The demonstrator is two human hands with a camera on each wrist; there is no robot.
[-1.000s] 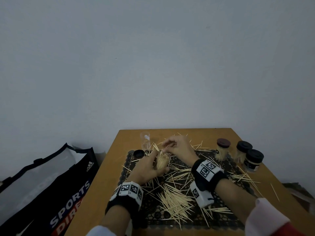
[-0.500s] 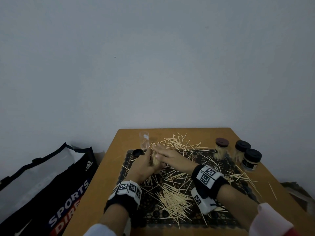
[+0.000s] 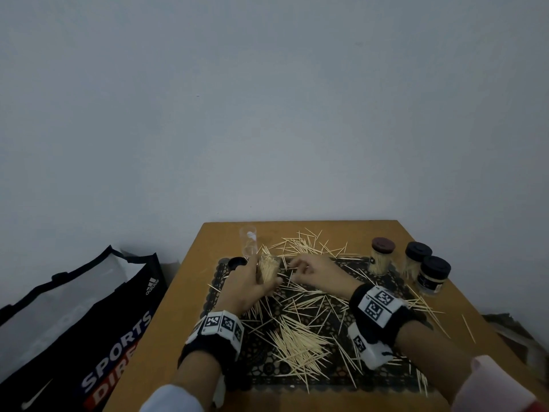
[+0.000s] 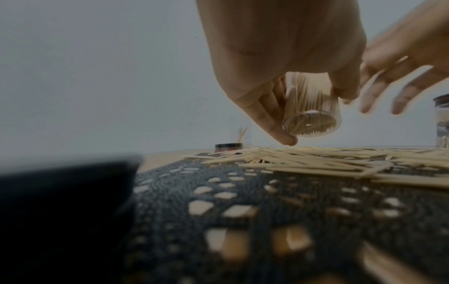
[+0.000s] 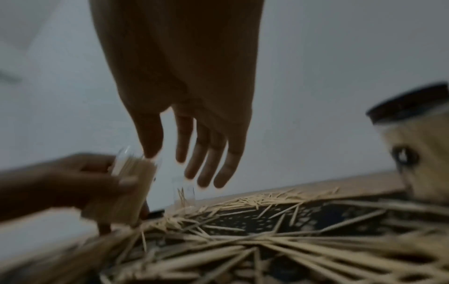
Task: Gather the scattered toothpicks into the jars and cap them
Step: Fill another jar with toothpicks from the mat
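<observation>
Clear plastic jar [image 3: 268, 268], near full, sits gripped in left hand [image 3: 246, 288] above black lace mat [image 3: 297, 373] w/ toothpicks [image 3: 300, 341] strewn below, as right hand [image 3: 315, 273], fingers loose & empty, hovers beside; best keep jar upright, feed small aligned bunches.
</observation>
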